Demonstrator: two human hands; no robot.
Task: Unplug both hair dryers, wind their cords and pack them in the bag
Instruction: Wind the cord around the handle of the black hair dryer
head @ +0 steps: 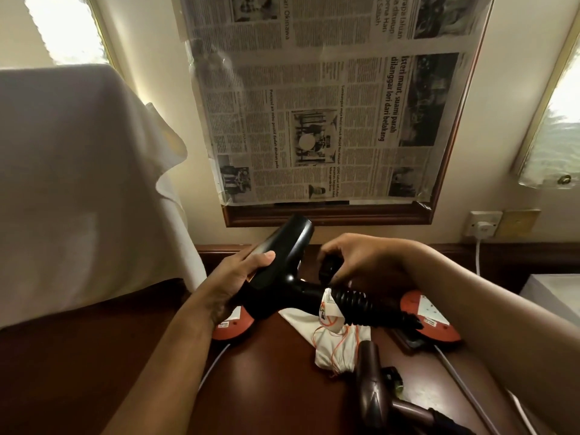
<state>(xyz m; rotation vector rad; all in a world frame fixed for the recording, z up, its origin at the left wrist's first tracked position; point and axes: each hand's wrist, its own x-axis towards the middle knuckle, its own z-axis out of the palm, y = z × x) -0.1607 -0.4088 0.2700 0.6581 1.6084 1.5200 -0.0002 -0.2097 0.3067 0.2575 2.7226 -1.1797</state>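
Observation:
My left hand (241,277) grips the barrel of a black hair dryer (282,246), nozzle pointing up and away. Its handle points right, with black cord (354,304) wound round it in several turns. My right hand (354,262) pinches the black plug end (326,270) of that cord just above the handle. A white drawstring bag (332,340) with orange string lies crumpled on the dark wooden desk (276,387) below the handle. A second, brown hair dryer (373,394) lies on the desk at the lower right, its cord end out of view.
Two orange round bases (439,321) (233,328) with white cables sit on the desk. A white plug (481,229) sits in a wall socket at the right. A newspaper-covered framed mirror (326,98) hangs ahead. A white cloth (78,183) drapes something at the left.

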